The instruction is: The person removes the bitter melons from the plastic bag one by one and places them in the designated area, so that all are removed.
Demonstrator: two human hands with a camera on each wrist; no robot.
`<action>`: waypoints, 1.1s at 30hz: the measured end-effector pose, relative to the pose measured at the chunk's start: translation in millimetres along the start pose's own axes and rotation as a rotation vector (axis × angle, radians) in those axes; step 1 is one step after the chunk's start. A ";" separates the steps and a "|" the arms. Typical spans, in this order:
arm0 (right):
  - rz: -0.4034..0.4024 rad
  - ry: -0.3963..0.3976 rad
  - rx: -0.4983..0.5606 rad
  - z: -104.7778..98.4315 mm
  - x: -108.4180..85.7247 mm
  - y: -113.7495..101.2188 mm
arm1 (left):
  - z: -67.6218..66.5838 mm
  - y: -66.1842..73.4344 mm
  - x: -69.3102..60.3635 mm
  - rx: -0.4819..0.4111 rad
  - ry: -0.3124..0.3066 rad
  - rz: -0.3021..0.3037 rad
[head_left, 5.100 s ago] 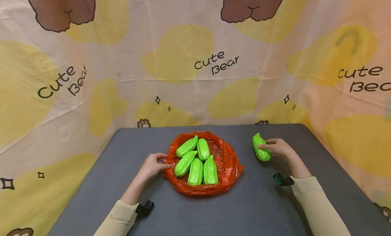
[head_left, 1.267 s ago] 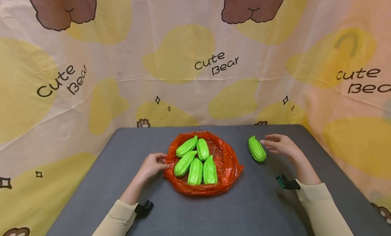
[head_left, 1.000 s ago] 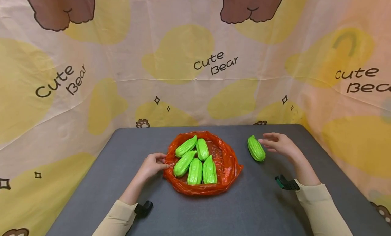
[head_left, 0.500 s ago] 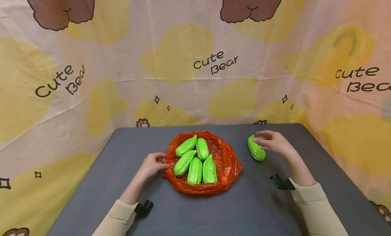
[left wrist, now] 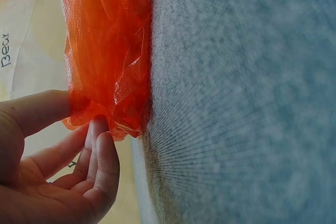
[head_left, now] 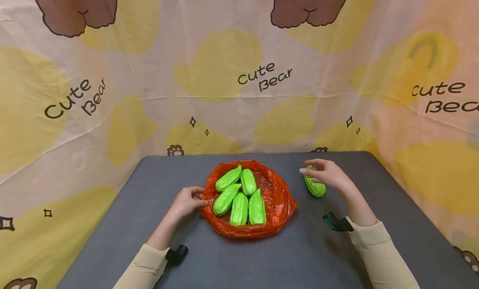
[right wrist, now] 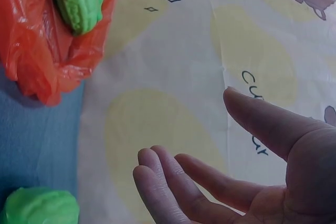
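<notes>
Over a green gourd (head_left: 316, 188) hovers the right hand (head_left: 330, 173), fingers (right wrist: 181, 184) relaxed.

There are six green gourds altogether: five gourds (head_left: 239, 210) inside one red plastic bag (head_left: 285, 197), and one lone gourd (head_left: 316, 189) outside it. There are two hands, one left grip (head_left: 187, 202) and one right grip (head_left: 327, 174), with two cream sleeves (head_left: 381, 255) and two dark wristbands (head_left: 176, 255). One grey bench (head_left: 224, 262) and, in the head view, three "Cute Bear" letterings (head_left: 265, 76) and six outlined stars (head_left: 192, 122) complete the count.
</notes>
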State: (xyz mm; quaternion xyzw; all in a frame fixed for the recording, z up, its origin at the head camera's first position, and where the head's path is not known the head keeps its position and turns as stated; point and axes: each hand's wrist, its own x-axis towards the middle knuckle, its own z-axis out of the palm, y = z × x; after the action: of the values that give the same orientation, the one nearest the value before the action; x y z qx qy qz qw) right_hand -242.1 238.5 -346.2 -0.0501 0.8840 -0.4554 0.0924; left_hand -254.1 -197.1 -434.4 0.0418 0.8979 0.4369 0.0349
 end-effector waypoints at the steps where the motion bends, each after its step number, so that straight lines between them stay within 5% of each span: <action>1: -0.002 -0.002 -0.002 1.1 0.7 -0.8 | 0.1 0.0 -0.1 -0.001 0.001 0.002; 33: -0.047 -0.068 0.091 57.2 21.2 -15.8 | -0.4 1.8 -1.9 -0.002 -0.012 -0.011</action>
State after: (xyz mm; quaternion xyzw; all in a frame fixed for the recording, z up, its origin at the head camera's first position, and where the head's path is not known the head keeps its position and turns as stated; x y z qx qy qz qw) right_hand -250.8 180.2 -368.3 -0.0822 0.8574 -0.4950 0.1140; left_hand -252.1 -196.5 -432.7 0.0395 0.8974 0.4373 0.0427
